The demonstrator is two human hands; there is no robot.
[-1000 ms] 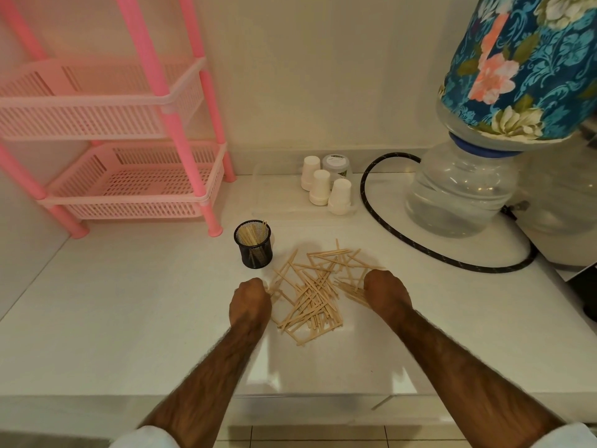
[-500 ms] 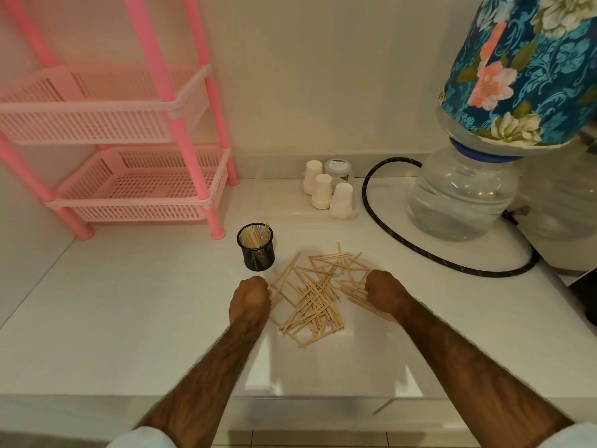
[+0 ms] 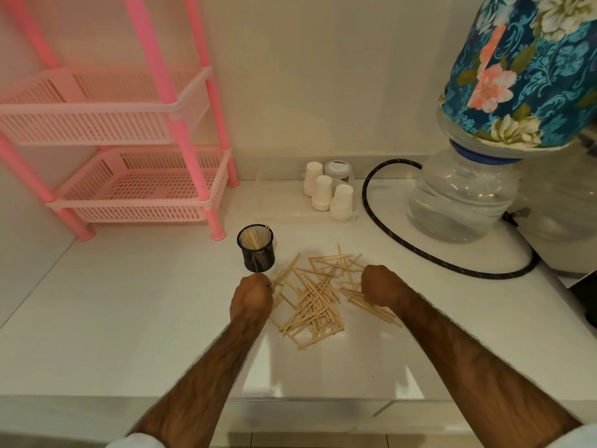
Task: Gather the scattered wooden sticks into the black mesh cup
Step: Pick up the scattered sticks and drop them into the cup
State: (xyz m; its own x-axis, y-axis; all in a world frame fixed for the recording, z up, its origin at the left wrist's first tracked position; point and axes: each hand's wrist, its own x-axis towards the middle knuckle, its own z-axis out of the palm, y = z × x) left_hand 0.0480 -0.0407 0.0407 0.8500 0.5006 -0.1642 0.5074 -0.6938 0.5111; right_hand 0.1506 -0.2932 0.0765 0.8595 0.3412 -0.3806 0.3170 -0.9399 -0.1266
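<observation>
A few sticks are standing in the black mesh cup (image 3: 256, 252) just beyond the left hand (image 3: 253, 294); most wooden sticks (image 3: 311, 302) are lying between both hands, right hand (image 3: 381, 287) included, each curled closed, contents hidden.

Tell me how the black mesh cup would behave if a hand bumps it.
The black mesh cup looks light, being thin mesh, so it would probably slide or tip. It stands taller than wide, and the few sticks leaning inside likely add little weight. The smooth countertop suggests easy sliding.
</observation>
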